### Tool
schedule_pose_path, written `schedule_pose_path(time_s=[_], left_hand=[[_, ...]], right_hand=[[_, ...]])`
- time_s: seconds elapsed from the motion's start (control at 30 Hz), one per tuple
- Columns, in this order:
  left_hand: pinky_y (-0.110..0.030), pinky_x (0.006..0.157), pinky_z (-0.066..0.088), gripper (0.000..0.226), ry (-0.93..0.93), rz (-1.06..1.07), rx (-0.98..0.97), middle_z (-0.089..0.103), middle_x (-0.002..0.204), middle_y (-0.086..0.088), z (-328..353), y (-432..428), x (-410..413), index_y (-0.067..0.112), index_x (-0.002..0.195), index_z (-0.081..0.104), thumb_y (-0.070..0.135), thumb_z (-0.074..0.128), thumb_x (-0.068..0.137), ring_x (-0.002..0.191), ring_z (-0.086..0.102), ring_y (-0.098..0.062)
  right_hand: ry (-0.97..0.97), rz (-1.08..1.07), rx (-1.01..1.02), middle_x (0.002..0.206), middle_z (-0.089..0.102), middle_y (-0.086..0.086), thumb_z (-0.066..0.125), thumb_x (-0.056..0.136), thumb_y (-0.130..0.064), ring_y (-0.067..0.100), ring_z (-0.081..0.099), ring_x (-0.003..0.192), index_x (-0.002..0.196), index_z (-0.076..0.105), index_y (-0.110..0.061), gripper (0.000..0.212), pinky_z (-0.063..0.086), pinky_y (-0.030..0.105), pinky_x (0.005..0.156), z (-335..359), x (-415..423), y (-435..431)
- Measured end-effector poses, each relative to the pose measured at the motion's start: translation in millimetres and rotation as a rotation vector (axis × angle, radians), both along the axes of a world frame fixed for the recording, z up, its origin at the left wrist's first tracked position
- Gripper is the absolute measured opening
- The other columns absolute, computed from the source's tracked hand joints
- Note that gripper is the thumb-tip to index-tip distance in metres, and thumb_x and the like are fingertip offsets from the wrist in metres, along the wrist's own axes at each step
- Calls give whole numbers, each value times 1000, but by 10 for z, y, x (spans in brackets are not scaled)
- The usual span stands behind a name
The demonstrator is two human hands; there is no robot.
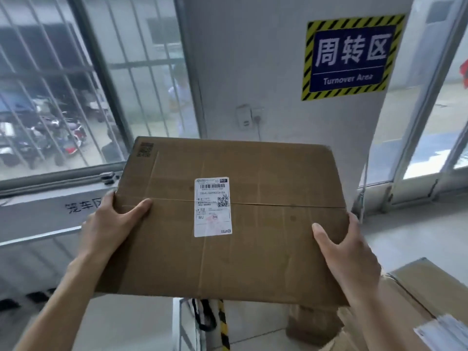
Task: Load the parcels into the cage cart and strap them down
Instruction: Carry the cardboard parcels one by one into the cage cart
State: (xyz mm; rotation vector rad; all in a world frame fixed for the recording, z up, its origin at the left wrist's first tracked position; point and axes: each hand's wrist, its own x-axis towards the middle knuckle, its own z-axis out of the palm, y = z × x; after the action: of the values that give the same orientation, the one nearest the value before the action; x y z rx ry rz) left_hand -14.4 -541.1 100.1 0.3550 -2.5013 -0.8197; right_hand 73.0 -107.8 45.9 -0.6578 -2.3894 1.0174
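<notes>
We find one flat cardboard parcel (253, 249) held clear of any surface at chest height in the middle of the view. Its long axis runs left to right, and the right end sits slightly lower than the left.

To the lower right lie further cartons (430, 285). We count at least two, but the frame edge cuts them off. At the left stands one white lettered panel behind a metal rail (38, 211). We cannot confirm a cage cart anywhere in view, though in our judgement this railed area is the likeliest direction for the load.

There are two hands, one at each short end of the parcel and neither nearer than the other. The left hand (111, 224) grips the left edge with its thumb flat on the top face. The right hand (342, 247) grips the right edge the same way. The fingers of both are largely hidden beneath the parcel.

One white shipping label (212, 206) lies across the centre seam, and one printed code (145, 149) marks the far left corner.
</notes>
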Motion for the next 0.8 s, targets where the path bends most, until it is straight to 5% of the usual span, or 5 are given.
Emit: schedule_pose_path(time_s=[0.13,0.4,0.63,0.8], left_hand=[[-50,93,54,99,-3,72,74,72,109,-1,-60,-1156,402,34,128,51,99,55,54,103,67,-33],[-46,86,51,97,-73,257,26,73,109,2,-448,-3088,976,34,129,49,99,52,57,106,67,-33],[-44,86,43,84,-223,340,56,71,113,-6,-1022,-4007,1088,33,123,52,89,53,61,112,63,-39],[-51,99,48,90,-327,350,129,71,118,-2,-1451,-4448,918,35,131,50,90,53,60,113,63,-36]], right_hand=[[18,144,-34,146,52,4,55,83,-71,32,54,128,151,30,-24,86,50,52,96,-81,-145,-1072],[-94,261,-65,147,52,2,44,74,-83,33,55,126,149,25,-31,94,48,50,93,-564,-177,-3031],[-227,314,-64,145,53,6,60,83,-66,33,54,127,150,30,-26,84,44,46,95,-1015,-307,-4056],[-333,349,-33,146,51,5,58,85,-65,36,54,125,151,29,-25,82,44,48,98,-1292,-614,-4515]])
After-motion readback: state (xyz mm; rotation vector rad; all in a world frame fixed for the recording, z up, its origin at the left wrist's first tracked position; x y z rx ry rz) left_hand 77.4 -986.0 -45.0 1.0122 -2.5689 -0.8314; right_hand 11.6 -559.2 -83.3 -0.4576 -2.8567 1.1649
